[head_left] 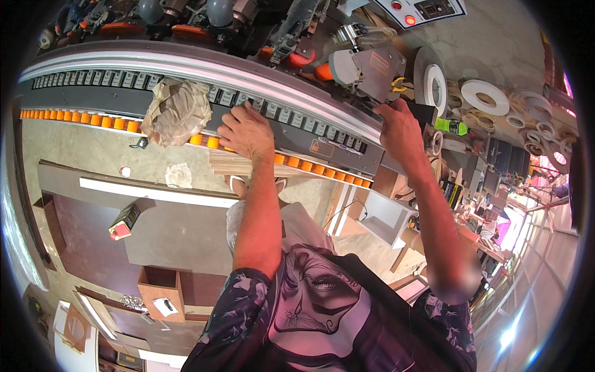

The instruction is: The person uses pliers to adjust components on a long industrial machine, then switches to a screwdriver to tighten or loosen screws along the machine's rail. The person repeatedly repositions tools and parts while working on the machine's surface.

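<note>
My left hand (249, 131) rests on the dark bed of a long edge-banding machine (297, 131), beside a row of grey pads. Its fingers are bent and slightly apart, with nothing seen in them. Crumpled brown paper (178, 111) lies across the bed just left of it. Orange rollers (304, 165) line the bed's near edge. My right hand (401, 133) is raised at the machine's right end, below a grey angular housing (372, 71). Its fingers are bent closed around something dark and small that I cannot make out.
Rolls of edge tape (485, 97) lie at the right, near a green-labelled bottle (451, 126). A control panel (427, 11) stands at the far right. Behind me are large boards (180, 232), a small box (126, 220) and a wooden drawer box (162, 291). A white open box (384, 218) sits right.
</note>
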`<state>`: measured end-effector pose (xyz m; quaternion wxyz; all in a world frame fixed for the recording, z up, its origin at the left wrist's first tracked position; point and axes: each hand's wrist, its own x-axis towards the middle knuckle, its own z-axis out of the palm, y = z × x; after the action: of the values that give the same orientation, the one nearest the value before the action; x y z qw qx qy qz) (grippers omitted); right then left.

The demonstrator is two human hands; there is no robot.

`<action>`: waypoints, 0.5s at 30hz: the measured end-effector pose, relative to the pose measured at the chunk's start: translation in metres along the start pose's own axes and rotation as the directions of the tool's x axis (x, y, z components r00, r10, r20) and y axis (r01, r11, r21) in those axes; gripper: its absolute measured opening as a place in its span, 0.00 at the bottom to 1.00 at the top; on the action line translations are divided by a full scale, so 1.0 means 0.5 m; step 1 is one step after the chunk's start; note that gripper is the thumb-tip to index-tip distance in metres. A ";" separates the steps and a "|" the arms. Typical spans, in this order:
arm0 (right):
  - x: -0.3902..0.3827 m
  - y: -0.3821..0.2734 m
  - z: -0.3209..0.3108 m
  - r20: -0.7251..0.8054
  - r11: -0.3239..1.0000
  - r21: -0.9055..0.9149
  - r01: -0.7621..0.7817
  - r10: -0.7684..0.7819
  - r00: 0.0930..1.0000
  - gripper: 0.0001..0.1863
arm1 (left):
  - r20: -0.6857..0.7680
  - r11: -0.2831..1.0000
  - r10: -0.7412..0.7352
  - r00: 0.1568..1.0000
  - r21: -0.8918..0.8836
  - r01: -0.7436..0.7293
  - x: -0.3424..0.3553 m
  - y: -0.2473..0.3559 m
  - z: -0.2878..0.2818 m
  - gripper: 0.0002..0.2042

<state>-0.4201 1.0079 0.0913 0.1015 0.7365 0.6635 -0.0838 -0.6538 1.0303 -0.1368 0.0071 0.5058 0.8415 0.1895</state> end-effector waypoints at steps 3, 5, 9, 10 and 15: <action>-0.008 0.020 -0.007 0.007 1.000 0.021 0.006 -0.007 1.000 0.22 | 0.007 1.000 0.000 1.000 0.008 0.000 0.001 0.000 -0.002 0.15; -0.025 0.041 -0.020 0.008 0.999 0.053 0.002 -0.002 1.000 0.23 | 0.010 1.000 0.001 1.000 0.025 -0.001 0.001 -0.003 0.003 0.15; -0.094 0.089 -0.069 -0.082 0.988 0.151 0.026 -0.013 0.997 0.22 | 0.004 0.999 0.008 1.000 0.038 -0.008 -0.002 -0.003 0.008 0.14; -0.126 0.102 -0.084 -0.110 0.976 0.215 0.017 0.007 0.994 0.21 | -0.002 0.999 0.002 1.000 0.047 -0.002 -0.004 -0.001 0.009 0.15; -0.314 0.172 -0.150 -0.012 0.727 0.646 -0.233 0.315 0.949 0.17 | -0.065 0.990 0.039 0.997 0.134 -0.030 -0.008 -0.002 0.018 0.15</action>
<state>-0.3518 0.8679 0.2073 -0.1828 0.8204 0.4842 -0.2431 -0.6508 1.0293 -0.1464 -0.0583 0.5132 0.8431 0.1499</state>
